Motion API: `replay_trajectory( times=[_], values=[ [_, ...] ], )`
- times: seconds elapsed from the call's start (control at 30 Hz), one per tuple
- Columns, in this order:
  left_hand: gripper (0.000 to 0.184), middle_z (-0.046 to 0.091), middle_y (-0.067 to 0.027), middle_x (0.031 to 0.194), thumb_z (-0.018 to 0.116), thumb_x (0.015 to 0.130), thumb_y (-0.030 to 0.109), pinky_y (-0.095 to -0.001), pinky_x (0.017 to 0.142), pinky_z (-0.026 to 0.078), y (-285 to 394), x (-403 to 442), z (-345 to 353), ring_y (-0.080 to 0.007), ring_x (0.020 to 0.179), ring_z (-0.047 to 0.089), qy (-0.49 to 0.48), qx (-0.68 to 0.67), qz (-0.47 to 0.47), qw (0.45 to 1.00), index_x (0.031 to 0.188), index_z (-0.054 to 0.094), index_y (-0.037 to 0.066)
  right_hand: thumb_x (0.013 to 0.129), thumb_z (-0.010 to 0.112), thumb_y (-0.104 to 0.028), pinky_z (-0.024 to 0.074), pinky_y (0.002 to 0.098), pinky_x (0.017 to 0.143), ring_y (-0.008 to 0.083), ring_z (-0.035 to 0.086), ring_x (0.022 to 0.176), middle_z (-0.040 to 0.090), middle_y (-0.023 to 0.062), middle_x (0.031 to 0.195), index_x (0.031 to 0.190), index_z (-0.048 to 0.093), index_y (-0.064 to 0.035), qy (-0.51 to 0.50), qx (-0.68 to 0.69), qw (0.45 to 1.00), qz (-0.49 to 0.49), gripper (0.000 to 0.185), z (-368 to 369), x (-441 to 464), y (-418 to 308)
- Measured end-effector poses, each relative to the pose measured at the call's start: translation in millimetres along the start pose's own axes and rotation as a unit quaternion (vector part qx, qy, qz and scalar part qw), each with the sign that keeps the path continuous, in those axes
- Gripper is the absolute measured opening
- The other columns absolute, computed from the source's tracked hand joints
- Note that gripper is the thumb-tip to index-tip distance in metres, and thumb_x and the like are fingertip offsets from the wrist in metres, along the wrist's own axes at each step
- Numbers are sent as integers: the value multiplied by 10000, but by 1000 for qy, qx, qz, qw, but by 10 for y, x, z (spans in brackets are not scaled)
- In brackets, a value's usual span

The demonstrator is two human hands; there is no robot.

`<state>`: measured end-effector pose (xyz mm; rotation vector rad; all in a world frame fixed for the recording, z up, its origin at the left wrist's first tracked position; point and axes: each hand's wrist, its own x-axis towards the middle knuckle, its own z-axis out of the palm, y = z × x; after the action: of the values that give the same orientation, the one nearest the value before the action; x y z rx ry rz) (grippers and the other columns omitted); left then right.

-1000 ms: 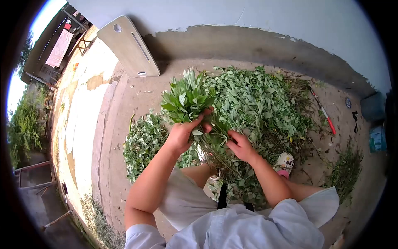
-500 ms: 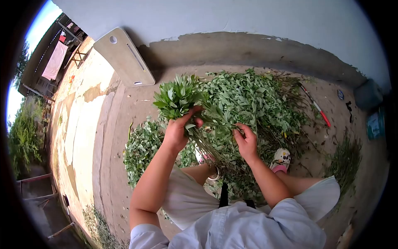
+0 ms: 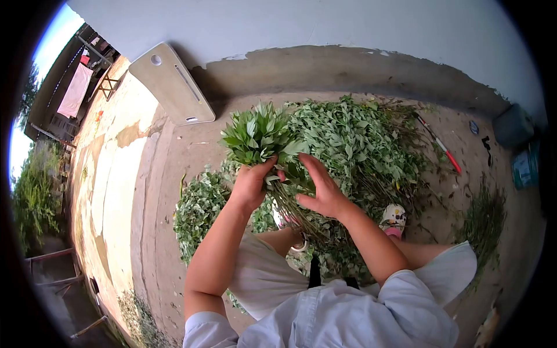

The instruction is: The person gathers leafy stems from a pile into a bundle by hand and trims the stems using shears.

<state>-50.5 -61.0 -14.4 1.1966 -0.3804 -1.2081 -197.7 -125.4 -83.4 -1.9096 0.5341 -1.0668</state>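
Observation:
A bunch of leafy green stems (image 3: 255,130) is wrapped in my left hand (image 3: 250,184), leaves up and away from me, bare stems hanging below the fist. Just right of the bunch, my right hand (image 3: 322,191) is open, thumb spread from the stretched fingers. Its fingertips are beside the bunch's leaves; whether they touch is unclear. Beyond both hands lies a large pile of cut leafy plants (image 3: 360,136) on the ground. A smaller leafy heap (image 3: 200,203) lies to the left of my left forearm.
A red-and-white handled tool (image 3: 445,152) lies right of the pile. A beige board (image 3: 171,84) leans against the wall (image 3: 325,66). Dark green containers (image 3: 513,124) stand at far right, above a heap of thin stems (image 3: 484,223). My patterned shoe (image 3: 394,216) is beside the pile.
My right hand has let go of the stem it was pinching, opened and moved left towards the bunch. The left hand still grips the bunch, slightly further right.

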Motion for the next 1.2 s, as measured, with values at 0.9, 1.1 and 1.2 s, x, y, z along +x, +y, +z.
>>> replay_trajectory(
  times=[0.9, 1.1, 1.2],
  values=[
    [146, 555, -35, 769, 508, 793, 115, -266, 605, 413, -212, -34, -293, -138, 686, 501, -63, 266, 132, 953, 879, 579, 21, 738, 579, -113, 444, 414, 628, 339, 544, 738, 526, 138, 853, 905, 469, -22, -125, -85, 987, -50, 220, 185, -104, 125],
    [201, 392, -17, 595, 528, 828, 186, -264, 464, 305, 166, -232, -202, -133, 517, 359, 54, -117, 46, 991, 690, 442, 67, 738, 619, -142, 452, 401, 695, 309, 526, 871, 508, 116, 956, 975, 450, -57, -195, -235, 949, 72, 303, -1, -986, 1362],
    [211, 387, -17, 593, 517, 839, 198, -247, 464, 306, 173, -284, -133, -120, 525, 361, 88, -59, 9, 994, 699, 424, 72, 760, 616, -150, 449, 408, 741, 308, 499, 976, 458, 120, 1111, 1169, 382, -112, -232, -226, 912, 252, 473, -190, -1272, 1533]
  ],
)
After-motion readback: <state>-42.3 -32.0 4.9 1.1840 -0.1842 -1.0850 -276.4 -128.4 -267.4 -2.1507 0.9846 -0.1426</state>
